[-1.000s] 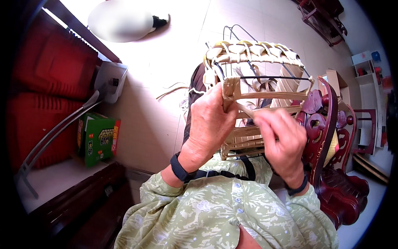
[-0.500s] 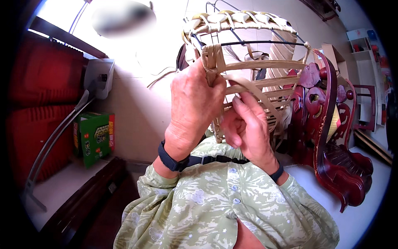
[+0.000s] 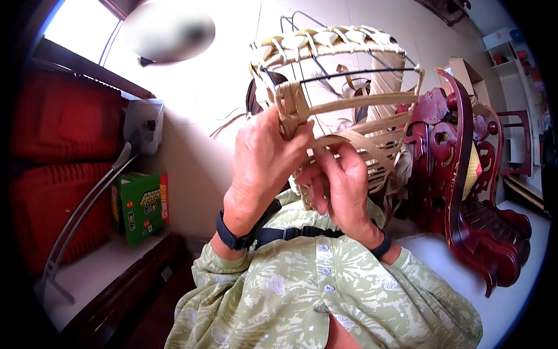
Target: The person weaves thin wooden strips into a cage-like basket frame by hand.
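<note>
A half-woven frame of black wire and beige flat strips (image 3: 357, 99), with a braided rim at its far side, sits in front of my body. My left hand (image 3: 264, 160) is closed on the wrapped corner post (image 3: 290, 102) at the frame's near left. Just to its right, my right hand (image 3: 343, 186) has its fingers bent at a loose flat strip (image 3: 381, 152) that loops over the horizontal bands; the thumb and finger pinch the strip, partly hidden beneath it.
Red plastic items (image 3: 61, 203) stand at left beside a pale plastic bin (image 3: 142, 113), bent metal tubing and a green carton (image 3: 139, 206). Dark red carved wooden furniture (image 3: 476, 244) is close at right, with a cardboard box (image 3: 462, 75) and white shelves (image 3: 511, 72) behind.
My right hand has moved left, in beside my left hand, and the loose strip now arches over it. The frame has shifted left in view.
</note>
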`<state>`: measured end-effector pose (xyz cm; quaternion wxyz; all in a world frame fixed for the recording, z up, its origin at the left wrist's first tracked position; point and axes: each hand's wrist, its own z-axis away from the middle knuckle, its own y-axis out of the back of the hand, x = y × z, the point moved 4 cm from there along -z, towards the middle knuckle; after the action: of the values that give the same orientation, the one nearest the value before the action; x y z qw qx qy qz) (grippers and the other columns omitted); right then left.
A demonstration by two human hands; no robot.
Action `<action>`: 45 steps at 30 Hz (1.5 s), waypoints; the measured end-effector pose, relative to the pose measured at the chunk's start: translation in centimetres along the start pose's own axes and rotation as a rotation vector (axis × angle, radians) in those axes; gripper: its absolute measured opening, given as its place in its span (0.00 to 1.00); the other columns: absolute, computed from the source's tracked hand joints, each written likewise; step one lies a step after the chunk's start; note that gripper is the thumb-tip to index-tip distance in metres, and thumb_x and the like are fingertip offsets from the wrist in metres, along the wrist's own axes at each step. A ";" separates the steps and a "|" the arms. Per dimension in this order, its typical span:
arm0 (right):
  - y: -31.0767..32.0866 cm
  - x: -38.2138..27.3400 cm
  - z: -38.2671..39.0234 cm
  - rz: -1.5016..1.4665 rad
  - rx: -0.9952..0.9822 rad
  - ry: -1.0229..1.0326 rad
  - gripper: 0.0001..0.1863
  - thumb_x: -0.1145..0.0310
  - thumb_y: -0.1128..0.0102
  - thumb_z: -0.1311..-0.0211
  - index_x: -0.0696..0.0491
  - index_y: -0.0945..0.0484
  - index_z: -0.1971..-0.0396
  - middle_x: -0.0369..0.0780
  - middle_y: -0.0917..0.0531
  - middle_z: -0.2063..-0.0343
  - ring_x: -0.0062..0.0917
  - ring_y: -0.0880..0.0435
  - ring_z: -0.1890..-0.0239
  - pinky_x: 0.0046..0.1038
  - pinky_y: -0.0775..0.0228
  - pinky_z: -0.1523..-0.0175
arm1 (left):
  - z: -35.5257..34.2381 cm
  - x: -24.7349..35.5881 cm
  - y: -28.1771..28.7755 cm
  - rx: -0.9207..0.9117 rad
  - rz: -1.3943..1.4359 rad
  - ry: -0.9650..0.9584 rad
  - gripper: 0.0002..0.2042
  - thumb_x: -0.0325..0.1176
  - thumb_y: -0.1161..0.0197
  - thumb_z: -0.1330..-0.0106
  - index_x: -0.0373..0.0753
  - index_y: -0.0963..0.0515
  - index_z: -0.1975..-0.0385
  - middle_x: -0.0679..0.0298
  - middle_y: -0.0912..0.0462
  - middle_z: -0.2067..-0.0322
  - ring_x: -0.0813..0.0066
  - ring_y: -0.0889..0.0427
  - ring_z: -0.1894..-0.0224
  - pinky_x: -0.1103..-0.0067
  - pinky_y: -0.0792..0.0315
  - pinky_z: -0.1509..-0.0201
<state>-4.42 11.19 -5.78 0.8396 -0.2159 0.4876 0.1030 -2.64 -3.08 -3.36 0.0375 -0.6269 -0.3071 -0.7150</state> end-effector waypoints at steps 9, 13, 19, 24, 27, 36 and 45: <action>3.3 0.7 1.9 -0.128 -0.337 -0.024 0.09 0.65 0.43 0.30 0.56 0.25 0.60 0.40 0.17 0.76 0.14 0.28 0.87 0.15 0.37 0.81 | 1.6 -2.2 -0.5 -0.067 0.671 -0.046 0.19 0.28 0.31 0.37 0.28 0.26 0.49 0.61 0.16 0.63 0.82 0.17 0.67 0.85 0.24 0.68; 4.2 1.7 4.0 0.000 -0.380 0.026 0.09 0.65 0.42 0.30 0.56 0.21 0.64 0.37 0.18 0.75 0.12 0.28 0.83 0.14 0.36 0.77 | 4.9 -3.7 0.1 0.316 0.472 -0.127 0.16 0.25 0.32 0.38 0.30 0.26 0.52 0.60 0.17 0.63 0.77 0.17 0.60 0.81 0.22 0.56; 6.2 2.5 7.0 0.091 -0.463 -0.176 0.19 0.58 0.47 0.27 0.59 0.21 0.71 0.41 0.17 0.74 0.16 0.25 0.79 0.18 0.33 0.73 | 4.0 -2.9 -1.8 -0.068 0.570 0.068 0.15 0.31 0.32 0.35 0.31 0.23 0.54 0.61 0.15 0.62 0.78 0.17 0.59 0.80 0.22 0.52; 6.3 3.4 7.9 0.125 -0.578 -0.255 0.15 0.61 0.44 0.28 0.56 0.20 0.71 0.33 0.18 0.75 0.12 0.27 0.78 0.16 0.34 0.71 | 2.3 -2.2 -3.1 -0.280 0.709 0.162 0.10 0.30 0.33 0.35 0.34 0.19 0.56 0.67 0.14 0.65 0.86 0.20 0.64 0.84 0.23 0.59; 8.5 2.3 7.6 0.249 -0.622 -0.135 0.12 0.67 0.42 0.31 0.56 0.19 0.73 0.34 0.18 0.76 0.13 0.25 0.77 0.16 0.33 0.71 | 1.9 -2.8 -3.6 -0.223 0.803 0.175 0.08 0.29 0.34 0.33 0.35 0.17 0.57 0.68 0.15 0.66 0.86 0.20 0.64 0.84 0.23 0.57; 28.5 -9.9 16.6 -0.513 -0.554 0.712 0.13 0.71 0.38 0.39 0.49 0.27 0.84 0.29 0.32 0.86 0.16 0.36 0.85 0.22 0.45 0.73 | 2.6 -2.5 -3.6 -0.123 0.682 0.078 0.08 0.29 0.37 0.32 0.34 0.19 0.57 0.68 0.16 0.68 0.84 0.20 0.66 0.83 0.24 0.58; 30.0 -15.3 24.3 -0.572 -0.324 1.022 0.15 0.64 0.38 0.40 0.41 0.33 0.83 0.22 0.46 0.84 0.09 0.46 0.77 0.28 0.54 0.54 | 1.3 -4.2 -2.8 0.001 0.673 0.093 0.07 0.29 0.37 0.32 0.33 0.20 0.59 0.66 0.16 0.70 0.82 0.18 0.69 0.84 0.24 0.62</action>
<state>-4.83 49.59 10.05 0.4502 -0.4857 0.7296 -0.1706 -1.83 -1.54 -8.31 0.2855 -0.6598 -0.0813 -0.6903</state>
